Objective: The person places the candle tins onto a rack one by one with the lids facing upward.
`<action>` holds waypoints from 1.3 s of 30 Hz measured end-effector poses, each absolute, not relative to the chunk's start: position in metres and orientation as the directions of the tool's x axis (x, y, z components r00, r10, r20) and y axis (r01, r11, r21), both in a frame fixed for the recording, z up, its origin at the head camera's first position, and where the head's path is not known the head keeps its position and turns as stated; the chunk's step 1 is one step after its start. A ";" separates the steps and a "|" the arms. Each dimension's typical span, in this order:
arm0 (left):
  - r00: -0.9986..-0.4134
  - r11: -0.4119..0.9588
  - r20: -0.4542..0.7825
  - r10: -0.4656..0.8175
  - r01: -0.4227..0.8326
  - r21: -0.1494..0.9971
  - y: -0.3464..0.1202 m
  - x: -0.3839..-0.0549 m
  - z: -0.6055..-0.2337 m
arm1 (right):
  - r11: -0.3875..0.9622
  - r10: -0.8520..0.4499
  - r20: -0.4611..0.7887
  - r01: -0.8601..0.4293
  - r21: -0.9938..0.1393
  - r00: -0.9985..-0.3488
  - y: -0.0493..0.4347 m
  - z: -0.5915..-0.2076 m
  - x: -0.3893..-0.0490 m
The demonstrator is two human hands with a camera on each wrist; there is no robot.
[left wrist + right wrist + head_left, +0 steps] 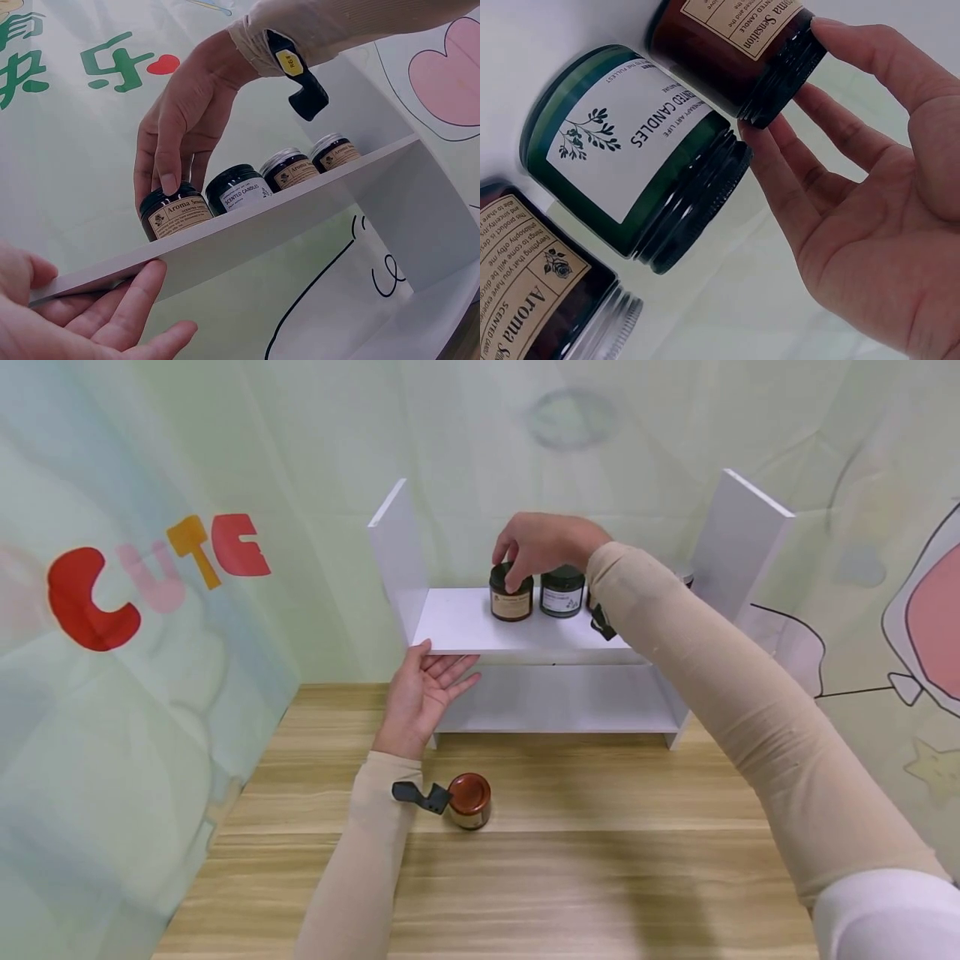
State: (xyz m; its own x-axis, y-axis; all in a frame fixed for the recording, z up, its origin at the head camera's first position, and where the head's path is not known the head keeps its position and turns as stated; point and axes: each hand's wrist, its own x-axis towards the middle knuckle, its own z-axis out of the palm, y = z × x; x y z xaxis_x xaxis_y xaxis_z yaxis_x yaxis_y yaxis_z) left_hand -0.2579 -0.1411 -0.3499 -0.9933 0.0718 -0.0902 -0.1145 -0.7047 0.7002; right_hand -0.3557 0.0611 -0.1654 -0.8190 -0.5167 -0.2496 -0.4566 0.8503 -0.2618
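Observation:
My right hand (551, 539) reaches down from above and grips the black lid of a brown scented candle jar (512, 605), thumb at the front and fingers behind. The jar stands upright on the upper board of a white shelf (453, 618). Beside it is a green candle jar (630, 142) with a white label and dark lid. Two candle jars with silver lids (291, 171) continue the row rightward, largely hidden by my arm in the head view. My left hand (420, 702), palm up, holds the upper board's front left edge, thumb above and fingers below.
A reddish-brown jar (470, 802) stands on the wooden table (562, 877) in front of the shelf, close to the left wrist's camera mount. Upright side panels (397, 560) bound the upper board, and a lower board (555, 702) lies beneath. A printed cloth (322, 527) hangs behind.

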 end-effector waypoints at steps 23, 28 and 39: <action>-0.993 -0.700 -0.081 0.088 -0.120 0.704 -0.148 -0.262 -0.353 | 0.628 -0.552 0.478 -0.718 -0.301 -0.683 0.083 -0.222 -0.255; -0.992 -0.698 -0.092 0.090 -0.129 0.704 -0.148 -0.264 -0.354 | 0.600 -0.540 0.509 -0.730 -0.326 -0.671 0.089 -0.252 -0.239; -0.992 -0.694 -0.099 0.082 -0.127 0.708 -0.147 -0.262 -0.353 | 0.618 -0.634 0.283 -0.691 -0.374 -0.720 0.091 -0.324 -0.215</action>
State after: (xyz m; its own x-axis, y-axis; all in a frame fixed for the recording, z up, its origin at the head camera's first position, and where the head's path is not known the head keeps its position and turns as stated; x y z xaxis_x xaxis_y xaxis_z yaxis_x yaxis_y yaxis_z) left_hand -0.2619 -0.1474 -0.3528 -0.9918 0.0816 -0.0986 -0.1275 -0.6944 0.7082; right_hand -0.2146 0.0914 -0.3240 -0.7198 -0.6338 0.2830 -0.6914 0.6183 -0.3737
